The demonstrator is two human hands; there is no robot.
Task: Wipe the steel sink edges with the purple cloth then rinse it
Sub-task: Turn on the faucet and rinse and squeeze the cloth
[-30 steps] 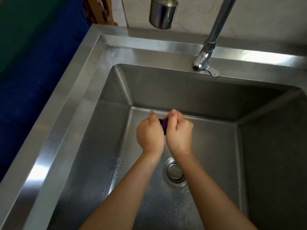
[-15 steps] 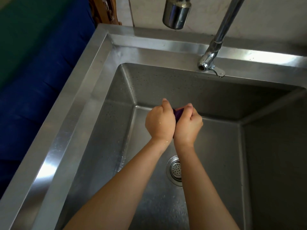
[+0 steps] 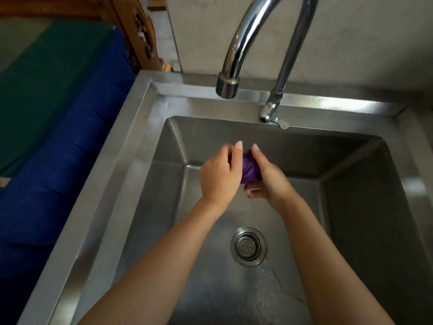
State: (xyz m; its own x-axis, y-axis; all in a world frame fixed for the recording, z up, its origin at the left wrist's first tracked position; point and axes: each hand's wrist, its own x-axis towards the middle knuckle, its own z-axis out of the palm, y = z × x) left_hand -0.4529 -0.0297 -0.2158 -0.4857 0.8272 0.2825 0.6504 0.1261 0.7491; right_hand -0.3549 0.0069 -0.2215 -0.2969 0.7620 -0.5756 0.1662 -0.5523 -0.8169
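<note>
A bunched purple cloth [image 3: 248, 168] is squeezed between both hands above the basin of the steel sink [image 3: 131, 146]. My left hand [image 3: 220, 174] wraps its left side, thumb up. From the right and below, my right hand [image 3: 267, 181] cups the cloth. Most of the cloth is hidden by the fingers. The hands sit below the curved chrome faucet spout [image 3: 226, 86]; no water runs from it.
The faucet base with its small lever [image 3: 273, 116] stands on the sink's back rim. A round drain strainer [image 3: 248, 246] lies in the wet basin floor, nearer me than the hands. Blue and green fabric [image 3: 58, 127] lies left of the sink, carved wood behind it.
Both hands have risen from low in the basin toward the spout. My right hand has loosened and shifted under the cloth, so more purple shows. The view tilted up, showing more of the faucet.
</note>
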